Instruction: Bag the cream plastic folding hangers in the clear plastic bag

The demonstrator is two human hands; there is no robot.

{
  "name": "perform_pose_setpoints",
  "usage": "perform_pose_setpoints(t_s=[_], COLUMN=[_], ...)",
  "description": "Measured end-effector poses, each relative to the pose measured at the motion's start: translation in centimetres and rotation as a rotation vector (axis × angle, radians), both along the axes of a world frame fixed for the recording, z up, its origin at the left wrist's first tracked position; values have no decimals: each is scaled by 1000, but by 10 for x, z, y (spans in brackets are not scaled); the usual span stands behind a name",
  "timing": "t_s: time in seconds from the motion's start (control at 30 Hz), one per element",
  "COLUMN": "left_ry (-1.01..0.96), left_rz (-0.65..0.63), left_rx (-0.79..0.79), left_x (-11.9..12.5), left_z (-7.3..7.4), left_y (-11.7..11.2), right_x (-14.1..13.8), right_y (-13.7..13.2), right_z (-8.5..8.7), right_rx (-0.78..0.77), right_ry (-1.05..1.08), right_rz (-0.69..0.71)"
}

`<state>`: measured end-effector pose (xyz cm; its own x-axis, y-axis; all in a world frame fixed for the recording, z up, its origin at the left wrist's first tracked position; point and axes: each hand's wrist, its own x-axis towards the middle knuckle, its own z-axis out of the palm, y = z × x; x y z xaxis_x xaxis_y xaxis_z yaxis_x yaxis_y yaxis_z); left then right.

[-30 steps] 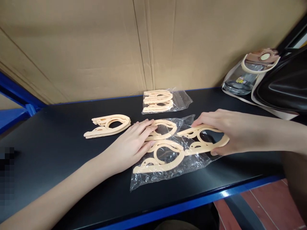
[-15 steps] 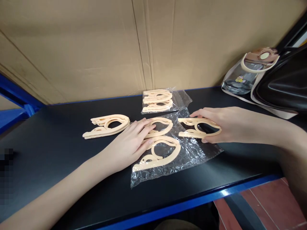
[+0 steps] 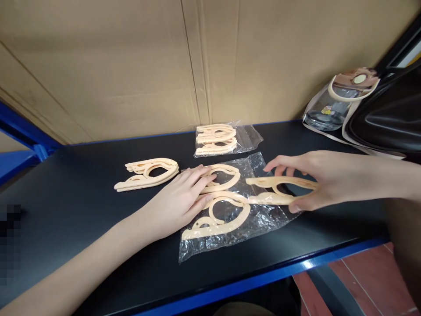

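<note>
My left hand (image 3: pixel 189 193) lies flat, fingers stretched out, over a clear plastic bag (image 3: pixel 263 219) and the beige folding hangers (image 3: pixel 232 226) inside it. My right hand (image 3: pixel 305 180) holds another folded hanger (image 3: pixel 263 181) by its rounded end, with its arms pointing left over the bag's right part. The right thumb is on the near side; some of its fingers are lifted, and the grip is partly hidden. Left of my left hand, a small stack of folded hangers (image 3: pixel 167 177) rests directly on the black table (image 3: pixel 82 184).
Behind, a second clear bag (image 3: pixel 250 138) with folded hangers lies near a cardboard wall (image 3: pixel 131 79). At the back right stand a transparent water bottle (image 3: pixel 342 105) with a strap and a black bag (image 3: pixel 391 118). A blue edge (image 3: pixel 263 278) runs along the table's front.
My right hand, with the hanger, has shifted right and toward me, and its fingers have spread somewhat. My left hand and the bag under it have moved only slightly.
</note>
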<state>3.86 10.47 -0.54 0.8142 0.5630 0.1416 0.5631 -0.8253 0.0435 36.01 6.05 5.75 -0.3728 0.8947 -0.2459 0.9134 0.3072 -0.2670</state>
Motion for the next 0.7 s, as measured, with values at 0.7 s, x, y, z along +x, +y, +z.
perform_pose_setpoints(t_s=[0.7], left_ry=[-109], left_rz=[51], left_rx=[-114], left_x=[1], left_z=[-5], left_y=[-2], right_x=[-24], right_y=[8], right_z=[-35], right_rx=[277], right_ry=[79], right_rz=[228])
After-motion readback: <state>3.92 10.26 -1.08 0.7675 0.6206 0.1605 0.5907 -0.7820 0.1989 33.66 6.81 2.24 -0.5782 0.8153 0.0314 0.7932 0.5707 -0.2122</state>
